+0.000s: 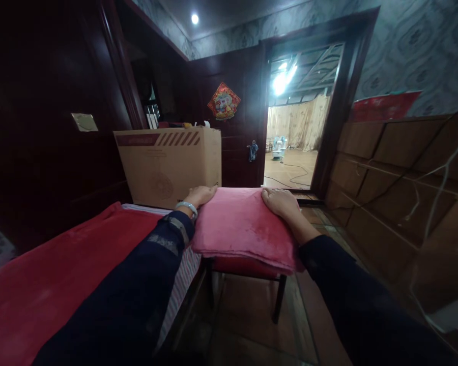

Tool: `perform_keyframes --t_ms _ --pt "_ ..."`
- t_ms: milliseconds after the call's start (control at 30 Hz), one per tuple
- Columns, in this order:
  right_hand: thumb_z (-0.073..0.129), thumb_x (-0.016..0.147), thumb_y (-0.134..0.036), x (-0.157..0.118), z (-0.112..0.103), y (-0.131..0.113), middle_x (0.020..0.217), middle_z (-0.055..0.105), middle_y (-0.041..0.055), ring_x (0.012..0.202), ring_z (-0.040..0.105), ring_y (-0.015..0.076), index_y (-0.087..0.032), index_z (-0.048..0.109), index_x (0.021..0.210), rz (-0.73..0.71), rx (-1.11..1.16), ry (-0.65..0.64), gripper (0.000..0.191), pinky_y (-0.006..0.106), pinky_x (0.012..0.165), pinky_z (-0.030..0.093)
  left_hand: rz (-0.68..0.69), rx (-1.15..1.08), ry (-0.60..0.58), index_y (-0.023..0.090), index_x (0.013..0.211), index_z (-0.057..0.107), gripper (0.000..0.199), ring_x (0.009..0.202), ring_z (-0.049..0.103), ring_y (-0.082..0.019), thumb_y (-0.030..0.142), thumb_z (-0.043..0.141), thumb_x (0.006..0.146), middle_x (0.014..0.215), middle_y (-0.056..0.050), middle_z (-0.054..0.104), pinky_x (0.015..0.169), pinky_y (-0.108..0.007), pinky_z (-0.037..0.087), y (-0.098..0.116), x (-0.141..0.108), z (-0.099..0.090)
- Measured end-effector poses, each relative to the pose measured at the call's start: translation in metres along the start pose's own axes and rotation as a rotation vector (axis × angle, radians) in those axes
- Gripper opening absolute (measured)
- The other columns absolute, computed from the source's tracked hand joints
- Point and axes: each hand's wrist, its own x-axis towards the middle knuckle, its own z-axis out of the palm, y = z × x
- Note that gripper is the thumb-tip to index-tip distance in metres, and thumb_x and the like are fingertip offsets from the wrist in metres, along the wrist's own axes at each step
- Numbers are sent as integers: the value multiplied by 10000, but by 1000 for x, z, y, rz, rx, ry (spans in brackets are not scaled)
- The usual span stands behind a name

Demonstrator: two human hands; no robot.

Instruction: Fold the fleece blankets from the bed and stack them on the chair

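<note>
A stack of pink, folded-looking cloth (240,218) lies on a dark-legged stool (279,300) with a red seat. On the far left corner of the cloth rests my left hand (202,195), a pale bangle at its wrist; its fingers point forward and their spread is hard to make out. My right hand (280,201) lies on the far right part of the cloth, fingers bent over its far edge. The cloth's near edge hangs slightly over the seat and shows more than one layer.
Left of the stool is a surface covered in red cloth (80,254). Behind it stands a large cardboard box (168,168). Stacked brown boxes (389,188) with loose cables line the right side. An open doorway shows a lit room with fans (278,148).
</note>
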Motion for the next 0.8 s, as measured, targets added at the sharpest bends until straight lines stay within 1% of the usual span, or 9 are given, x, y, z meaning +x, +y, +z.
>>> perform_keyframes --t_ms 100,167,267,333,400,500,633,733,800 --pt "224 1060 -286 -4 -3 2 1350 667 150 1218 629 271 -146 669 1286 14 86 35 519 410 1033 430 -5 33 87 198 1373 638 500 1386 504 -327 404 323 1045 1465 -152 595 1172 -566 327 15 -24 -15" --pt "230 1065 -312 -12 -3 2 1442 603 148 1312 565 285 -158 604 1390 36 127 102 519 482 1114 358 153 40 163 197 1440 573 505 1426 452 -292 381 300 1057 1526 -128 541 1205 -540 294 45 -42 -16" --pt "236 1064 -333 -29 3 2 1524 524 142 1426 445 303 -172 529 1474 32 133 218 529 562 1165 263 458 46 186 209 1466 540 506 1482 370 -300 425 337 1056 1567 -111 495 1243 -579 206 97 -68 -1" --pt "250 1056 -323 -40 12 1 1541 505 137 1448 413 301 -168 522 1481 -8 118 245 529 555 1170 256 514 37 169 206 1498 501 527 1513 315 -327 443 364 1048 1604 -116 443 1244 -618 173 119 -81 16" --pt "268 1048 -315 -48 20 1 1548 498 134 1444 415 291 -158 521 1482 -36 106 249 527 529 1175 264 502 24 165 204 1538 456 567 1527 283 -353 466 383 1040 1632 -124 397 1246 -630 154 122 -90 32" --pt "274 1047 -324 -52 29 2 1550 498 127 1438 419 280 -160 517 1488 -45 90 272 529 507 1180 268 443 25 204 225 1576 406 629 1542 246 -373 523 405 1022 1657 -124 349 1257 -619 123 96 -100 44" --pt "274 1050 -324 -50 28 2 1545 504 127 1439 422 287 -163 508 1497 -38 67 266 530 522 1179 279 276 83 205 262 1587 378 635 1559 209 -367 511 445 1007 1680 -109 301 1250 -637 119 27 -123 43" --pt "277 1050 -328 -51 21 4 1556 488 131 1445 417 301 -163 490 1509 -26 77 212 532 553 1176 295 103 86 208 257 1590 369 625 1568 202 -340 440 466 1000 1694 -111 263 1261 -600 133 -31 -159 46" --pt "287 1042 -344 -56 16 5 1556 486 141 1448 408 331 -168 505 1493 -10 102 184 530 605 1153 321 -22 71 188 243 1583 382 617 1565 222 -326 352 478 983 1692 -110 267 1266 -570 168 -66 -195 52"
